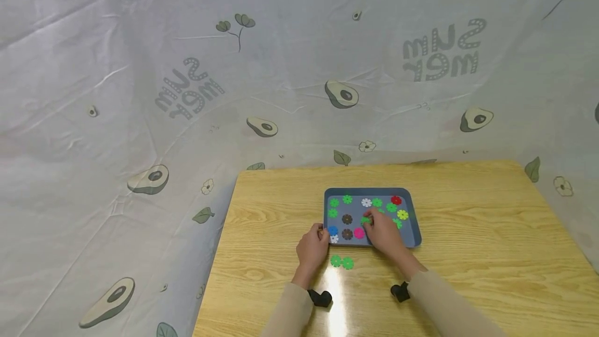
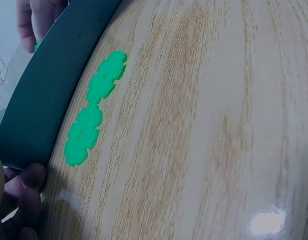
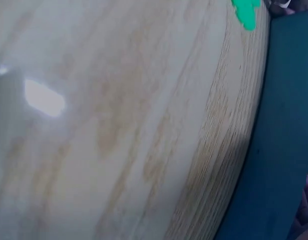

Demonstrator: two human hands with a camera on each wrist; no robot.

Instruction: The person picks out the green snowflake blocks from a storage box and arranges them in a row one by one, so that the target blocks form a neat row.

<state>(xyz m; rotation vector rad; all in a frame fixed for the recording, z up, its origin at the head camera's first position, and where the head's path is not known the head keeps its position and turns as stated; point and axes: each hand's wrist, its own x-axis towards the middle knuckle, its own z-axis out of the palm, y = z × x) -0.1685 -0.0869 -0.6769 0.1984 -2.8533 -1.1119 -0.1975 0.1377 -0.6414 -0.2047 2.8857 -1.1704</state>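
Observation:
A grey-blue tray (image 1: 414, 222) lies on the table, with several notched, flower-shaped plastic discs spread inside. At its front left corner, my left hand (image 1: 312, 249) grips the rim with curled fingers; the fingers (image 2: 28, 187) show against the corner in the left wrist view. Over the tray's middle, my right hand (image 1: 386, 235) pinches a green disc (image 1: 365, 220) between thumb and fingers. Two joined green discs (image 1: 342, 262) lie on the wood in front of the tray, also seen as a green pair (image 2: 96, 107) in the left wrist view.
Inside the tray are brown discs (image 1: 347, 234), a pink disc (image 1: 359, 233), a blue disc (image 1: 333, 230), a red disc (image 1: 396, 200), a yellow disc (image 1: 402, 215) and several green ones. A patterned sheet (image 1: 290, 66) hangs behind the wooden table (image 1: 491, 233).

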